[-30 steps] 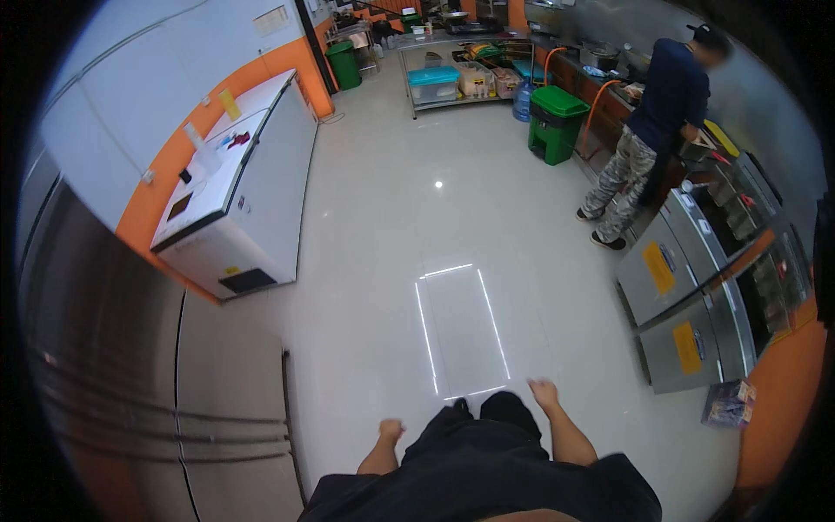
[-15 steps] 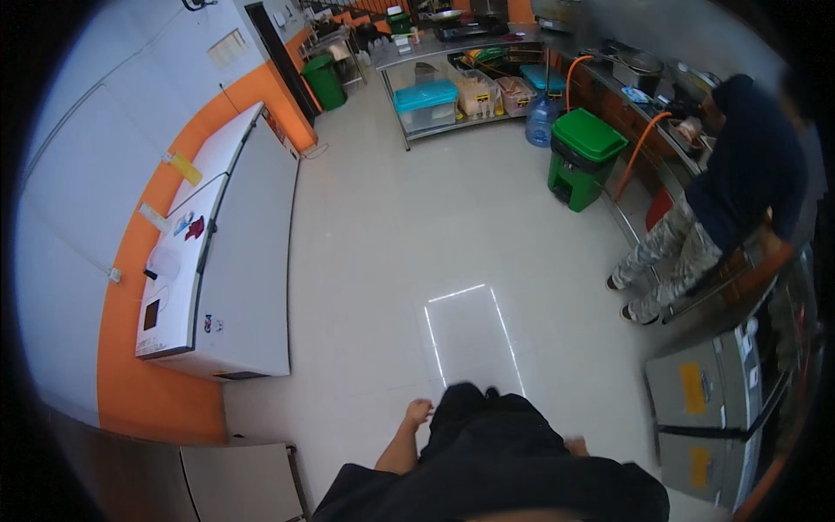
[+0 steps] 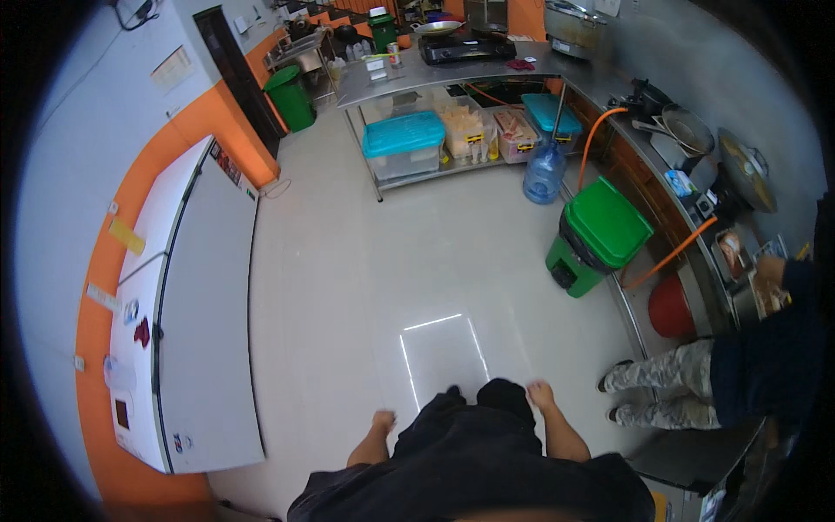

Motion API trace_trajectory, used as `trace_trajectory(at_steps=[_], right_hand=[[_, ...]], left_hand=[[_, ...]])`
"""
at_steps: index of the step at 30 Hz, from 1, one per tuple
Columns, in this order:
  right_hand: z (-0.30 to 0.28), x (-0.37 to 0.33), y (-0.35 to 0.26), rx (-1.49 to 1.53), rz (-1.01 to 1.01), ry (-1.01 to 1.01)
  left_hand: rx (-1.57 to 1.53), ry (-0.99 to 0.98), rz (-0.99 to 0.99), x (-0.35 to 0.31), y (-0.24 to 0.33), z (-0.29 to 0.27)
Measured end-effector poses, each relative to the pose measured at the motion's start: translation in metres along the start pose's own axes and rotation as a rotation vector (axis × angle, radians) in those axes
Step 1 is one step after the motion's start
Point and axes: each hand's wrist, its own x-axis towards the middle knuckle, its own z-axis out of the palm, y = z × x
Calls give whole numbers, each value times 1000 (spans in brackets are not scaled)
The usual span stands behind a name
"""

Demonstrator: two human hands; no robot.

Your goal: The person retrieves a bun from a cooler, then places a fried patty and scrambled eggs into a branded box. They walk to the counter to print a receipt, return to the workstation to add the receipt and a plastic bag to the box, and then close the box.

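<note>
My left hand [image 3: 383,423] hangs beside my dark clothing at the lower middle, over the pale tiled floor [image 3: 339,278]. It is small and smeared, so its finger posture cannot be made out; no object shows at it. On the other side, my right hand [image 3: 541,395] swings forward of my hip with its fingers curled in, and I see nothing in it. Neither hand touches any furniture. Closest ahead on the right is a green pedal bin [image 3: 600,235] with a black liner.
A long white chest freezer [image 3: 209,304] lines the left wall. Ahead, a steel table [image 3: 374,83] holds a black stove [image 3: 465,50], with lidded tubs [image 3: 403,139] underneath. A blue water bottle [image 3: 544,174] stands beside it. On the right, a person [image 3: 757,365] works at the counter.
I have moved forward: the table, bin and freezer appear nearer. My right hand has swung forward into fuller view; the left has shifted lower. The other person's hand now shows at the counter.
</note>
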Motion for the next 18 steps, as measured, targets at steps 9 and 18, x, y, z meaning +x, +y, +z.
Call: trace_trajectory(at_steps=[9, 18], right_hand=[[-81, 128, 76, -73, 726, -373], [-226, 644, -200, -184, -131, 218]], left_hand=[[-343, 50, 640, 194, 529, -48], [-267, -377, 189, 265, 699, -25]])
